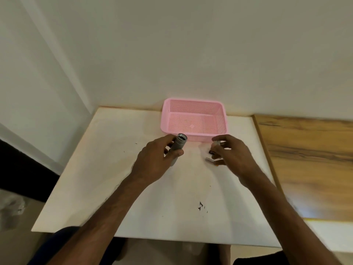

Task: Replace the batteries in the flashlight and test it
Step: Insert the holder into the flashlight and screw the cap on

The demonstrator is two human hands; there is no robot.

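While our left hand [154, 159] grips the gray flashlight [176, 149] so it stays put just in front of the pink basket [193, 137], our right hand [232, 155] curls over small blurry things [212, 159], maybe batteries, near the basket's right corner; whether it grasps them, we cannot tell.

Both forearms are bare from where they enter my view to the wrist; I see no sleeves. I see no watch, band or ring on the left hand [152, 159] or the right hand [234, 155]. At the bottom edge, dark blue fabric shows lower left and black fabric lower right, likely clothing on the legs.
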